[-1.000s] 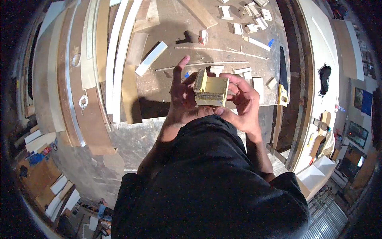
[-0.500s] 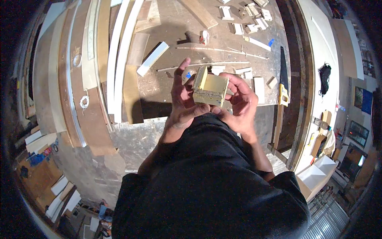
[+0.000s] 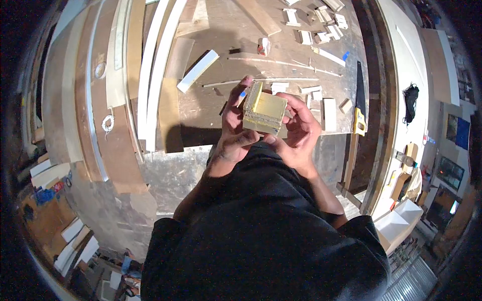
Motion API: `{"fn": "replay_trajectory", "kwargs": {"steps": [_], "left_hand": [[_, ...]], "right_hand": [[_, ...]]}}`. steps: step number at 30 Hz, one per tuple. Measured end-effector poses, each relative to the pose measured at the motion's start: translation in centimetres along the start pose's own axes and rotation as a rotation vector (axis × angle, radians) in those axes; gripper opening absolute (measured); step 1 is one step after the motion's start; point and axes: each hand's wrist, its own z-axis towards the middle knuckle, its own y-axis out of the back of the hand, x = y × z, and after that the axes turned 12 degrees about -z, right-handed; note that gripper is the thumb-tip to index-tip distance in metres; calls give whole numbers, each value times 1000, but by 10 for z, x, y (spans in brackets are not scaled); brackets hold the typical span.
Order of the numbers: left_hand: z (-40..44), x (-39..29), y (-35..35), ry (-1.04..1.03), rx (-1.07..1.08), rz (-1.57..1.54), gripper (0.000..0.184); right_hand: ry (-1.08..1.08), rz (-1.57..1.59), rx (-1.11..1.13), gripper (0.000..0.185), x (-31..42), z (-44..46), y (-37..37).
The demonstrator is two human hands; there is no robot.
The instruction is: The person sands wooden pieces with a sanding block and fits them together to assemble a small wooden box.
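A small pale-yellow wooden block piece (image 3: 271, 106), with an upright part on its left side and a rough, darker front edge, is held up over the front edge of the workbench (image 3: 221, 108). My left hand (image 3: 235, 131) grips its left side, the thumb at the lower front. On the right, my right hand (image 3: 301, 131) holds it with the fingers behind the right side and the thumb beneath the front. Both thumb tips come close together below the piece. The fingertips behind it are partly hidden.
A handsaw (image 3: 359, 100) with a yellow handle lies at the bench's right edge. Small wooden pieces (image 3: 305, 37) sit at the back right. Long white strips (image 3: 155, 75) run along the left. A white-topped block (image 3: 199, 70) lies behind my left hand.
My left fingers have closed in nearer to the piece, and the piece has tilted slightly. The bench and the things on it have shifted a little to the right in view.
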Motion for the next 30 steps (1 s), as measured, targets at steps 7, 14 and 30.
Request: {"fn": "replay_trajectory", "kwargs": {"steps": [7, 14, 30], "left_hand": [[-8, -15, 1, 0, -22, 83, 114], [-9, -24, 13, -17, -43, -72, 109], [-1, -46, 9, 61, -163, -319, 104]], "right_hand": [[53, -40, -27, 76, -5, 2, -16], [-49, -22, 7, 90, 11, 3, -23], [-130, -45, 9, 70, 9, 0, -15]]}}
